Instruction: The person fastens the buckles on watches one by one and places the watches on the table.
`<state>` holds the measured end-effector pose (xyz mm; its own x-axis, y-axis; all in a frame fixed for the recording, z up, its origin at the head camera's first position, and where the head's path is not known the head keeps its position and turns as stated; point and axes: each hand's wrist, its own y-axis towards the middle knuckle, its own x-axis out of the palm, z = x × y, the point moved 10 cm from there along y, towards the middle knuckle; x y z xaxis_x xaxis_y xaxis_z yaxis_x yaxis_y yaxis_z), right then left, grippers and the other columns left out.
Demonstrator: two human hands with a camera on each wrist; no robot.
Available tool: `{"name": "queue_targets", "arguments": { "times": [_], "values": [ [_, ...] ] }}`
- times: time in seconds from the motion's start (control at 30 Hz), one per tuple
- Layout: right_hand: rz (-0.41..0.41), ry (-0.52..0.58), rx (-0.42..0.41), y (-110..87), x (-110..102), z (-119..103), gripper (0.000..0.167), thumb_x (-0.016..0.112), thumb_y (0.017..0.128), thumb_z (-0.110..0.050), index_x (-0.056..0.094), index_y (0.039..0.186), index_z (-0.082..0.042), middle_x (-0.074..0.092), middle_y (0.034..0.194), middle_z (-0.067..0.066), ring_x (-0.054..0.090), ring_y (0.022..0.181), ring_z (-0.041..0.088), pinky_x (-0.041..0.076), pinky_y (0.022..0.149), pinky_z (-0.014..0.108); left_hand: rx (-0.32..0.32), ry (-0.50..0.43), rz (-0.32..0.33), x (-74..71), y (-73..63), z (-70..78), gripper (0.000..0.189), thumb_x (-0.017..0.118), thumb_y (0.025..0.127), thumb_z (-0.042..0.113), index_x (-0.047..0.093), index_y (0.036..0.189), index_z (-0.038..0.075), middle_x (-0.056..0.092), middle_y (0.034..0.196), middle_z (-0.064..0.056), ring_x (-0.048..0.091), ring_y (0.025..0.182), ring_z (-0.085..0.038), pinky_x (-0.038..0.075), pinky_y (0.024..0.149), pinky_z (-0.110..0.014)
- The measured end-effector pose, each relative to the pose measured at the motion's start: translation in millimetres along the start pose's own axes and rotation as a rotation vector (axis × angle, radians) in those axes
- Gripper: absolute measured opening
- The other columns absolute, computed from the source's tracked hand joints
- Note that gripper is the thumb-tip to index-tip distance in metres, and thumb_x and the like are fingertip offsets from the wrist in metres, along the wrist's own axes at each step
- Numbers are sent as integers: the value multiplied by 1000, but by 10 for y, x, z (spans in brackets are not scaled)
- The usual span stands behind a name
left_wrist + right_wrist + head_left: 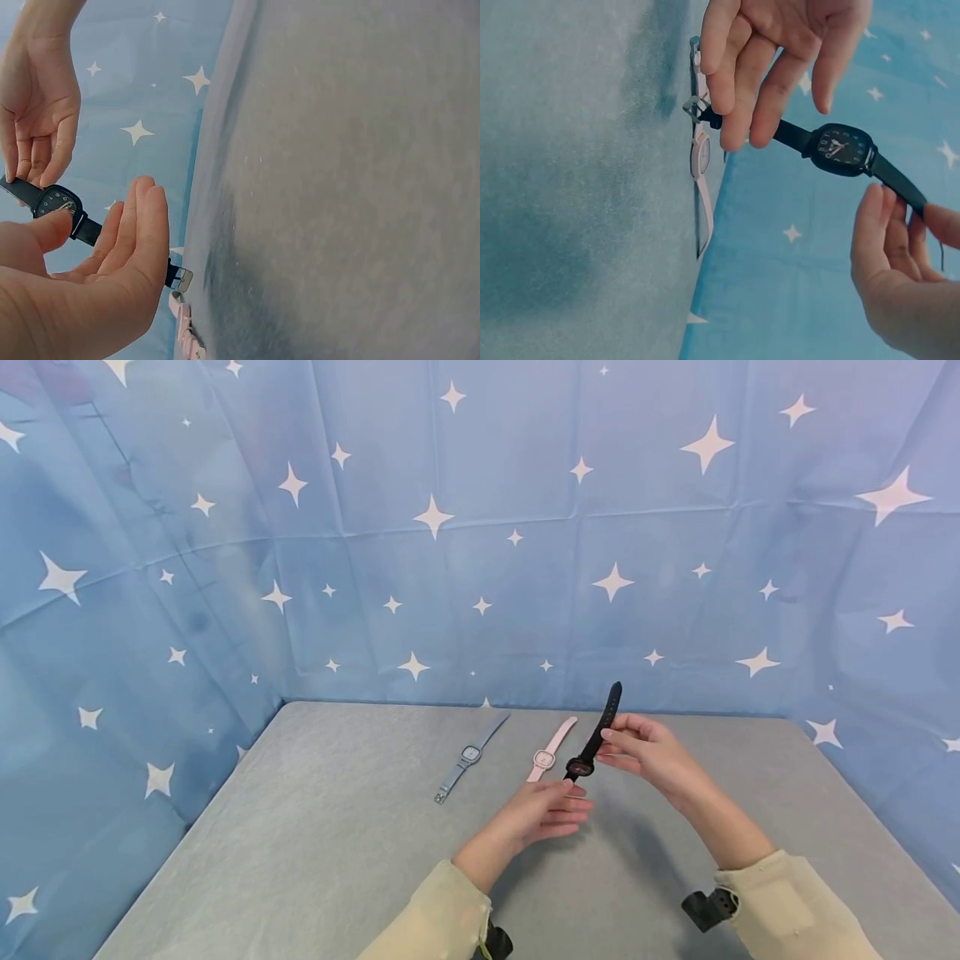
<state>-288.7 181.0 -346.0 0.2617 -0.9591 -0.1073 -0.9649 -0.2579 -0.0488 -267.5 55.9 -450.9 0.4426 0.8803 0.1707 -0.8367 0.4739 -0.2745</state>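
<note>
A black wristwatch (580, 767) is held up slantwise above the table, its long strap end pointing up and away. My right hand (654, 758) pinches that strap between thumb and fingers. Lower down, my left hand (534, 815) is at the buckle end with its fingers extended. In the right wrist view those left fingers (739, 94) overlap the buckle-side strap, and the thumb stands apart from the dial. The silver buckle (182, 279) sticks out past them. A pink watch (544, 760) lies just beyond my left hand, its lower strap partly hidden.
A light blue watch (471, 754) lies flat, left of the pink one. The grey table (315, 843) ends at the back and left against a blue curtain (517, 468) with white stars. Dark cameras (710, 908) are worn at my sleeve cuffs.
</note>
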Motion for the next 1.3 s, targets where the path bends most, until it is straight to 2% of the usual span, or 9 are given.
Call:
{"name": "queue_targets", "arguments": {
  "times": [0.23,0.6,0.8,1.07,1.2,1.3],
  "values": [
    [-7,7,5,0,23,9,14,54,103,-15,51,106,-2,65,97,-4,67,92,7,58,88,25,-20,-127,-24,-6,16,-42,55,40,107,39,54,137,-5,67,128,-19,66,119,-30,54,99,-39],
    [-31,-1,-5,-17,66,7,15,54,103,-17,53,104,-2,66,96,-4,67,92,6,57,88,24,-51,-235,-36,-2,1,-76,60,39,107,44,51,141,-3,65,132,-19,65,122,-29,50,105,-42],
    [-46,10,6,-22,81,20,16,54,104,-18,52,107,-2,67,96,-4,67,93,7,57,87,23,-46,-299,-27,-12,-5,-78,60,37,107,43,47,142,-5,61,136,-22,61,127,-32,48,107,-43],
    [-73,3,27,-20,112,59,23,54,104,-20,51,113,0,67,101,-2,67,96,8,57,90,25,38,-453,76,-120,12,-35,42,41,108,27,55,129,-6,62,134,-23,58,130,-35,43,112,-46],
    [-86,2,24,-23,123,72,23,54,104,-20,51,113,0,67,102,-2,67,97,9,57,91,25,61,-524,112,-179,19,-21,36,44,106,21,54,128,-6,69,123,-18,66,117,-26,41,114,-46],
    [-93,4,24,-24,130,82,23,55,104,-21,52,113,0,68,103,-2,67,97,8,57,90,24,63,-547,126,-208,24,-15,36,45,106,18,52,131,-6,69,125,-19,68,110,-19,40,115,-45]
  ]
}}
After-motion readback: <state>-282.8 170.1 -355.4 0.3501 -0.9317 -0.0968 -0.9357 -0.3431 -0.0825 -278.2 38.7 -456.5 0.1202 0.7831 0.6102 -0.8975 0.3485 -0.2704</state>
